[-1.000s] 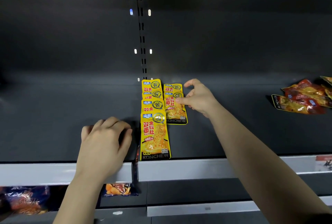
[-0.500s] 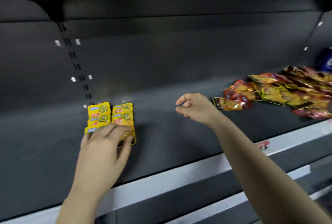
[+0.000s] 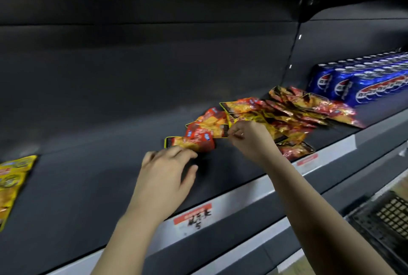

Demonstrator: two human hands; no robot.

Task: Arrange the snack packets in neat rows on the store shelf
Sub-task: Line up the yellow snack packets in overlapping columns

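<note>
A loose heap of red and yellow snack packets (image 3: 291,111) lies on the dark shelf (image 3: 92,175) at the right. My right hand (image 3: 251,140) pinches the corner of one red and yellow packet (image 3: 212,124) at the heap's left end. My left hand (image 3: 167,173) reaches with spread, straight fingers, its fingertips touching the nearest packet (image 3: 192,142). At the far left edge the yellow packets (image 3: 13,182) lie flat on the shelf.
Blue cans (image 3: 362,82) stand in rows at the shelf's right end. A white price rail (image 3: 238,199) with red labels runs along the shelf front. A dark wire basket (image 3: 388,215) sits at the lower right.
The view swung right. My left hand left the yellow packets and moved to the loose heap. My right hand went from open in mid-air to pinching a packet.
</note>
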